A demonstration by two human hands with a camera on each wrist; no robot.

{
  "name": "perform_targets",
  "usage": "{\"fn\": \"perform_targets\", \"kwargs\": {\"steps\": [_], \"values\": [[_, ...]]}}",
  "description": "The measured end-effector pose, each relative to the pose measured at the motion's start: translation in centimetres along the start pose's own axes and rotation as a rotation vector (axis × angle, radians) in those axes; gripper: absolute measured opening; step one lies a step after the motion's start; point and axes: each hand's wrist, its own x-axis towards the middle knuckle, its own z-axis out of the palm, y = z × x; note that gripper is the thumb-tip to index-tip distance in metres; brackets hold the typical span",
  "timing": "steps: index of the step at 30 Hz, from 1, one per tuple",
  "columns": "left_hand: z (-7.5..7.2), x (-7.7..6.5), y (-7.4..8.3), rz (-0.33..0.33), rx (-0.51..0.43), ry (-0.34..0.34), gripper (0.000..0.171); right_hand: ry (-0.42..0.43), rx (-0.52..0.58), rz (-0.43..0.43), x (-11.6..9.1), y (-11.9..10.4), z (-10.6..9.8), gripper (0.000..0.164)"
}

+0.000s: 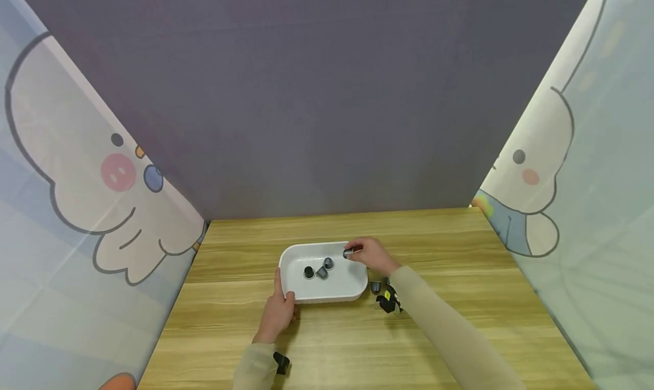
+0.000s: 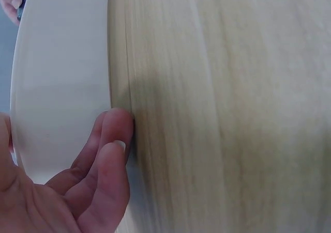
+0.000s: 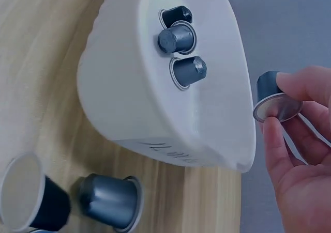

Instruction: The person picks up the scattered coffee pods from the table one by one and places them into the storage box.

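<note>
A white rectangular dish [image 1: 344,282] with rounded corners sits on the table. My left hand [image 1: 278,310] holds it at the near left corner, thumb at the rim and fingers bent against the outer wall [image 2: 64,78]. Inside lie three dark coffee capsules: one black [image 1: 309,272] and two grey-blue, one of these nearer the right [image 3: 190,71]. Over the dish's far right edge, my right hand [image 1: 372,255] pinches another coffee capsule [image 3: 268,86] between thumb and fingers, its foil lid tilted downward. The right fingers are partly hidden in the head view.
Right of the dish, a grey-blue capsule [image 3: 109,199] lies on its side beside a darker one [image 3: 51,204] with a pale lid. A dark cluster with a yellow spot [image 1: 386,302] is partly under the right sleeve. A grey wall [image 1: 332,106] rises behind the wooden table [image 1: 230,254].
</note>
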Motion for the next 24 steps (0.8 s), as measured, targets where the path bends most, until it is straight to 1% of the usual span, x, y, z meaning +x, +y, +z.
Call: {"fn": "perform_targets", "kwargs": {"steps": [6, 14, 19, 24], "values": [[0.2, 0.2, -0.2, -0.011, -0.006, -0.007, 0.075, -0.04, -0.083, 0.009, 1.1, -1.3, 0.2, 0.024], [0.2, 0.2, -0.3, -0.013, -0.01, -0.005, 0.075, -0.109, -0.106, -0.008, 2.5, -2.7, 0.9, 0.023], [0.1, 0.1, -0.1, -0.014, -0.022, -0.007, 0.075, -0.119, -0.124, -0.052, 2.9, -3.2, 1.3, 0.024], [0.1, 0.1, -0.2, -0.019, -0.022, -0.007, 0.075, -0.117, -0.12, -0.068, 2.8, -3.3, 1.4, 0.022]]}}
